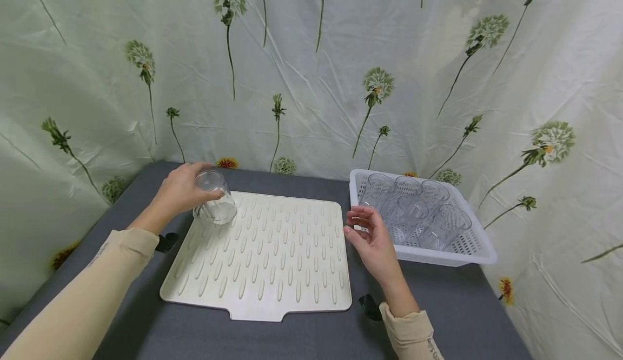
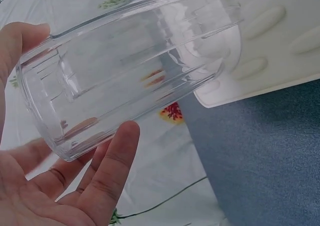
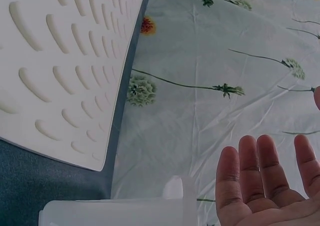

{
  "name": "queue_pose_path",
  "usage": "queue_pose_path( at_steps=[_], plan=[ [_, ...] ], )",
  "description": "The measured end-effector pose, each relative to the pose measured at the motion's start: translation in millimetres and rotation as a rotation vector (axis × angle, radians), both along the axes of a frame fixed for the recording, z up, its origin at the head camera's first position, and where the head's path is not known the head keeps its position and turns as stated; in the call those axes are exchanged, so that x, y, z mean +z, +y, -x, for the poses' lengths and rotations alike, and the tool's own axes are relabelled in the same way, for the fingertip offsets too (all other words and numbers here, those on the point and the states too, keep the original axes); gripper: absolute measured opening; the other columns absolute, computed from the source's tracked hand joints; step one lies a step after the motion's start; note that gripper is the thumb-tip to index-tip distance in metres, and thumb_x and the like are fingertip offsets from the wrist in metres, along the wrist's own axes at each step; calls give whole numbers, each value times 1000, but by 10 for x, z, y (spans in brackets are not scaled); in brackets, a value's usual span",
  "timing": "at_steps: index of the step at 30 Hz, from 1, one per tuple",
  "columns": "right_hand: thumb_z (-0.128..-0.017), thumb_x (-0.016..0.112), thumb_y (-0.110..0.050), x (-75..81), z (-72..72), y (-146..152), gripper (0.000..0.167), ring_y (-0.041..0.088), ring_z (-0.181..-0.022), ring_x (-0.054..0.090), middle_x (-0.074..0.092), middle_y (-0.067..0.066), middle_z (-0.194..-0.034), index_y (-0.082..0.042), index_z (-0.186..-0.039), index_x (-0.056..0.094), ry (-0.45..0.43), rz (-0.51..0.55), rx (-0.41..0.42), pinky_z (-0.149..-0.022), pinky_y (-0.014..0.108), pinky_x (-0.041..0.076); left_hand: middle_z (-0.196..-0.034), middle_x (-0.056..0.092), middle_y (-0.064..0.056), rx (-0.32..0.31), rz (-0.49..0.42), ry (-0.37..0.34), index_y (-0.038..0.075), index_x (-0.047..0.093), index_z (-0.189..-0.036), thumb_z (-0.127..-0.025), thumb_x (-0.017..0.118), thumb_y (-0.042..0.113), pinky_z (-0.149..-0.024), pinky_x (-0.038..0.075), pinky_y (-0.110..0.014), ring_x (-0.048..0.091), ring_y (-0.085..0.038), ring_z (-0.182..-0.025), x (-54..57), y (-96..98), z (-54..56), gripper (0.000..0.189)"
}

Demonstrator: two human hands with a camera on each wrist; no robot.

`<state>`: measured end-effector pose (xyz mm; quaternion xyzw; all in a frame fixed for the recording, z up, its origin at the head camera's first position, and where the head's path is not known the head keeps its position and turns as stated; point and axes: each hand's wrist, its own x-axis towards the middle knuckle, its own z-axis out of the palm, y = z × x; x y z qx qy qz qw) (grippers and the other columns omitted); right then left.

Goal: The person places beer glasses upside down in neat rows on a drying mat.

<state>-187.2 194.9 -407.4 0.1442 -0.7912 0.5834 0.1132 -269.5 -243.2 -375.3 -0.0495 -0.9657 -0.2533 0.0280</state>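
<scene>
A clear drinking glass (image 1: pixel 216 200) stands tilted at the far left corner of a cream drying mat (image 1: pixel 272 257) with raised oval ridges. My left hand (image 1: pixel 184 190) grips the glass near its upper end; in the left wrist view, thumb and fingers lie on either side of the glass (image 2: pixel 125 75). My right hand (image 1: pixel 372 241) hovers between the mat and a white plastic basket (image 1: pixel 440 257), fingers relaxed and holding nothing. Several clear glasses (image 1: pixel 413 208) stand inside the basket. The right wrist view shows the right hand's fingers (image 3: pixel 267 166) extended.
A dark grey cloth (image 1: pixel 311 338) covers the table. Behind it hangs a pale curtain (image 1: pixel 311 79) with printed dandelions. Small black objects lie by each wrist, one left of the mat (image 1: pixel 165 242) and one right of it (image 1: pixel 371 307).
</scene>
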Motion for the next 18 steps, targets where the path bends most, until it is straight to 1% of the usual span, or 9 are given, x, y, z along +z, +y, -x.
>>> queue_pose_path(
  at_steps=[3, 5, 7, 9, 12, 18],
  plan=[
    [-100, 72, -1, 19, 5, 22, 46, 39, -127, 62, 62, 23, -138, -1, -142, 54, -2, -10, 0, -98, 21, 54, -145, 54, -34, 29, -24, 6, -3, 46, -153, -92, 82, 50, -95, 52, -69, 56, -55, -128, -21, 22, 16, 88],
    [-100, 72, -2, 39, 4, 42, 46, 40, -127, 62, 62, 22, -138, -1, -142, 54, -6, -19, 2, -98, 21, 54, -142, 56, -34, 41, -39, 12, -4, 48, -148, -91, 82, 49, -93, 53, -66, 58, -54, -124, -41, 43, 26, 85],
    [-100, 72, -3, 57, 17, 66, 46, 40, -127, 62, 63, 21, -138, 0, -143, 54, -12, -34, 4, -98, 22, 53, -141, 56, -33, 46, -41, 18, -4, 50, -147, -92, 82, 50, -93, 53, -66, 58, -54, -124, -52, 73, 29, 83],
    [-100, 72, -4, 74, 41, 91, 46, 40, -128, 62, 63, 21, -139, -1, -143, 54, -19, -60, 8, -99, 24, 53, -144, 55, -34, 44, -40, 26, -5, 50, -148, -92, 82, 49, -95, 52, -67, 57, -54, -126, -58, 105, 29, 84],
    [-100, 74, -6, 94, 87, 125, 48, 39, -129, 62, 62, 22, -140, -1, -143, 53, -31, -98, 14, -101, 30, 53, -146, 53, -34, 38, -31, 39, -6, 49, -150, -93, 81, 49, -98, 51, -69, 55, -55, -129, -60, 148, 28, 86],
    [-101, 74, -10, 111, 134, 202, 50, 41, -132, 60, 58, 24, -145, -3, -145, 52, -69, -164, 15, -108, 48, 52, -144, 55, -36, 45, -16, 52, -7, 49, -150, -93, 82, 48, -93, 52, -68, 57, -56, -124, -60, 179, 24, 85]
  ],
)
